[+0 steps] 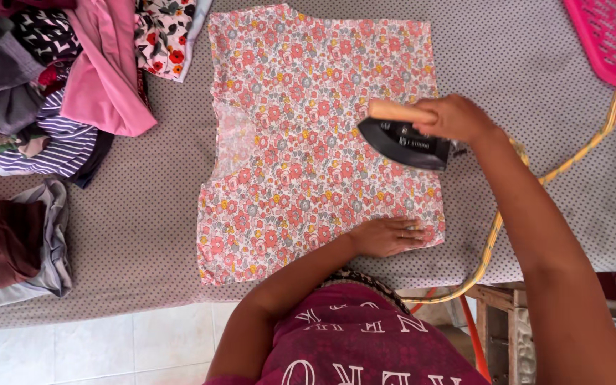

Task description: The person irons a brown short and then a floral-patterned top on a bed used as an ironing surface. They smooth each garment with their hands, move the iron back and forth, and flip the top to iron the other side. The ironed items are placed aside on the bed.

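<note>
One floral garment (301,142) lies spread flat in the middle of a dotted grey desk (144,221). The right hand (456,117) is clenched around the wooden handle of one black iron (402,142), which rests on the garment's right side. The left hand (388,235) lies open and flat on the near hem, apparently pinning the fabric taut. One heap of clothes (58,78) sits far left; one pink basket (611,36) sits far right.

Open dotted table cover (144,214) left of the floral garment (308,121); clothes pile (51,78) blocks the far-left corner, pink basket (611,36) the far-right
</note>
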